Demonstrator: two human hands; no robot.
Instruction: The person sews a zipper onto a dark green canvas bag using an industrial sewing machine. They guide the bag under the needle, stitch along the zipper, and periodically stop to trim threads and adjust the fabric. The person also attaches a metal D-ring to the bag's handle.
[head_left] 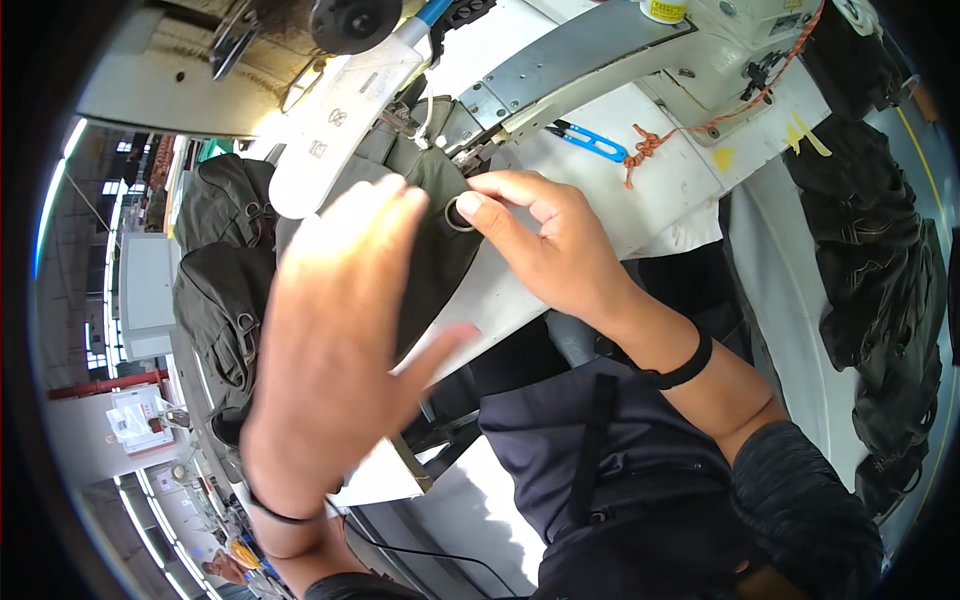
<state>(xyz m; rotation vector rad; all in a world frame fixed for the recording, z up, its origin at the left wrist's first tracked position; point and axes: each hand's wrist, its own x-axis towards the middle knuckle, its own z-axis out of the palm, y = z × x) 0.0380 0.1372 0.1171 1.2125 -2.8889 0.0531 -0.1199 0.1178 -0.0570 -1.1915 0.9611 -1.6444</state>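
Note:
A dark olive fabric piece [437, 270] lies under the sewing machine's needle area [478, 152] and drapes over the edge of the white table. At its right side my right hand [560, 240] pinches a metal ring [452, 222] between thumb and index finger, against the cloth. My left hand [340, 310] is over the left part of the fabric, blurred by motion. Its fingers are stretched out and its thumb stands apart, with nothing seen in it. Whether it touches the cloth, I cannot tell.
Blue thread snips [598, 142] lie on the white table [690, 195] beside a knotted orange cord [648, 148]. Olive bags [225, 310] are stacked at the left. More dark fabric pieces [870, 270] hang at the right. A white machine part [335, 140] juts in above my left hand.

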